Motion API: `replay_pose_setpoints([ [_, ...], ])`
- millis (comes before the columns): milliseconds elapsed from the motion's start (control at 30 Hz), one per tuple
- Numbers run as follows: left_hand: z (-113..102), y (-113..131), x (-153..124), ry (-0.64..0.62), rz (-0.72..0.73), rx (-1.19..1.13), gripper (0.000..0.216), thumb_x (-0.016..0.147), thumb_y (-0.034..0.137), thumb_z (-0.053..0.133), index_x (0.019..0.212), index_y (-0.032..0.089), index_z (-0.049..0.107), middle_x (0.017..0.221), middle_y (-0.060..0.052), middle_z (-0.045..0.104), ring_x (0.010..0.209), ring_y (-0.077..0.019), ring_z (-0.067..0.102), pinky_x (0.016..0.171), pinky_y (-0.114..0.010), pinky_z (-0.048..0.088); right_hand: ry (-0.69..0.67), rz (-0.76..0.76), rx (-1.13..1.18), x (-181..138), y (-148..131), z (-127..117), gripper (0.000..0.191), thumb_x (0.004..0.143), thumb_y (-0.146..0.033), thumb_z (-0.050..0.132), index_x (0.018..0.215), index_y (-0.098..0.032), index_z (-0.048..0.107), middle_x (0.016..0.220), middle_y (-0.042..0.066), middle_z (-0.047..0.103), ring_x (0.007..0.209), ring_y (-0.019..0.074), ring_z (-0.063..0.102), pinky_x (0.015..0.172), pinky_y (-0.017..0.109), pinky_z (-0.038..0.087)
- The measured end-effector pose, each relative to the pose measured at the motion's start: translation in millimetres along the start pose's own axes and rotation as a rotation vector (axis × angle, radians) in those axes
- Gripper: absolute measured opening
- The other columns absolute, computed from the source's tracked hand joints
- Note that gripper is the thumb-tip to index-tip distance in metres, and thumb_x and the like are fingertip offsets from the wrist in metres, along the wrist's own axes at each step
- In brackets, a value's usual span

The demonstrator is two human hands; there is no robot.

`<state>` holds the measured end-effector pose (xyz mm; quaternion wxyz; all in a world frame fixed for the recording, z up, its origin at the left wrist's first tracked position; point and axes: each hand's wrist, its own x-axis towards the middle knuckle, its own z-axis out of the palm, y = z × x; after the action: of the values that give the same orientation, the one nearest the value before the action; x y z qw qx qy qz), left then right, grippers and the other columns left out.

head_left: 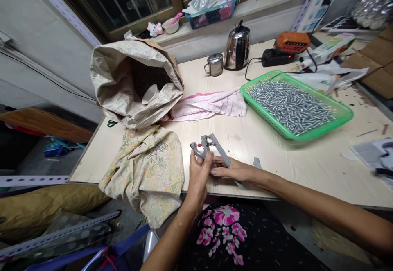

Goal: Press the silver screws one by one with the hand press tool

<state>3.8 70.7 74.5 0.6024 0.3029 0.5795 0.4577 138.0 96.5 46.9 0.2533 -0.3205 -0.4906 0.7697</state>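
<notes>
Grey snap-fastener pliers [221, 150] with a spring and a small red part at the jaw are held over the table's front edge. My right hand [235, 170] is closed around the handles. At the head of the pliers, my left hand [200, 170] is closed, with thumb and index finger against the curved jaw. Whether a small piece is also between those fingers, I cannot tell. Left of my hands, several small metal pins [158, 152] lie on a flowered cloth [144, 181] that hangs over the edge. A green basket [344, 119] full of similar metal pins stands at the right.
A large open sack [113, 74] with dark contents and a white cup [150, 94] stands at the back left. Behind my hands lies a pink-white towel [211, 106]. Farther back are a metal mug [215, 64], a kettle [237, 48] and an orange battery [291, 41] on a charger.
</notes>
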Motion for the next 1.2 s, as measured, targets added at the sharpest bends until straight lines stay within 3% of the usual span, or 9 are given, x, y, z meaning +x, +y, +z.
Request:
replay_pose_setpoints([
  [67,-18,2,0,0.009,-0.035,0.117,0.075,0.081,0.059,0.065,0.138,0.018,0.042,0.110,-0.013,0.066,0.085,-0.0194,0.068,0.068,-0.028,0.054,-0.129,0.144,0.237,-10,-8,-12,0.052,0.076,-0.025,0.069,0.127,-0.021,0.060,0.115,0.008,0.068,0.102,0.0182,0.064,0.097,0.038,0.048],
  [133,-38,4,7,0.107,0.035,0.343,0.069,0.086,0.060,0.057,0.137,0.015,0.048,0.115,-0.016,0.063,0.086,-0.0205,0.066,0.064,-0.028,0.053,-0.174,0.277,0.437,-19,-12,-25,0.055,0.076,-0.018,0.066,0.130,-0.020,0.056,0.122,0.011,0.065,0.102,0.0183,0.066,0.095,0.037,0.049],
  [300,-67,21,61,0.204,0.549,0.944,0.031,0.094,0.032,0.051,0.114,0.015,0.068,0.108,-0.012,0.067,0.100,-0.0239,0.060,0.087,-0.038,0.049,-0.226,0.381,0.654,-29,-7,-41,0.056,0.074,-0.011,0.059,0.130,-0.015,0.053,0.128,0.017,0.061,0.113,0.0265,0.064,0.092,0.041,0.052],
  [467,-55,42,126,0.146,0.798,1.387,0.024,0.093,0.018,0.053,0.110,0.015,0.069,0.101,-0.011,0.067,0.100,-0.0263,0.055,0.087,-0.038,0.046,-0.160,0.386,0.671,-39,-5,-41,0.048,0.074,-0.011,0.059,0.122,-0.017,0.053,0.125,0.015,0.063,0.115,0.0290,0.063,0.087,0.042,0.054],
  [733,-38,47,184,-0.089,0.849,1.619,0.019,0.094,0.015,0.048,0.094,0.016,0.067,0.099,-0.012,0.064,0.097,-0.0257,0.052,0.079,-0.035,0.044,-0.056,0.215,0.690,-79,-4,-74,0.056,0.082,-0.016,0.055,0.136,-0.021,0.041,0.136,0.017,0.057,0.122,0.0301,0.058,0.095,0.050,0.050],
  [833,-36,49,182,-0.078,0.863,1.579,0.021,0.093,0.011,0.045,0.088,0.014,0.065,0.094,-0.012,0.064,0.095,-0.0251,0.053,0.080,-0.036,0.043,-0.023,0.200,0.694,-85,5,-83,0.059,0.081,-0.018,0.054,0.138,-0.020,0.039,0.135,0.017,0.057,0.121,0.0294,0.058,0.095,0.050,0.050],
  [933,-32,47,156,-0.135,0.858,1.418,0.016,0.093,0.013,0.048,0.088,0.015,0.064,0.090,-0.008,0.064,0.090,-0.0223,0.056,0.080,-0.034,0.044,-0.006,0.188,0.713,-86,10,-87,0.060,0.080,-0.018,0.055,0.138,-0.020,0.039,0.134,0.017,0.058,0.120,0.0285,0.060,0.094,0.048,0.051],
  [1067,-24,35,111,-0.304,0.679,1.274,0.011,0.091,0.017,0.054,0.087,0.017,0.064,0.087,-0.004,0.065,0.081,-0.0175,0.061,0.073,-0.028,0.046,-0.009,0.172,0.742,-84,12,-89,0.059,0.081,-0.017,0.056,0.138,-0.019,0.040,0.132,0.017,0.059,0.121,0.0288,0.059,0.090,0.044,0.052],
  [1200,-24,21,94,-0.351,0.588,1.380,0.010,0.091,0.016,0.055,0.089,0.016,0.065,0.092,-0.006,0.064,0.084,-0.0182,0.062,0.075,-0.029,0.046,-0.002,0.198,0.757,-83,16,-90,0.057,0.081,-0.017,0.055,0.136,-0.020,0.043,0.131,0.016,0.060,0.120,0.0289,0.059,0.091,0.045,0.051],
])
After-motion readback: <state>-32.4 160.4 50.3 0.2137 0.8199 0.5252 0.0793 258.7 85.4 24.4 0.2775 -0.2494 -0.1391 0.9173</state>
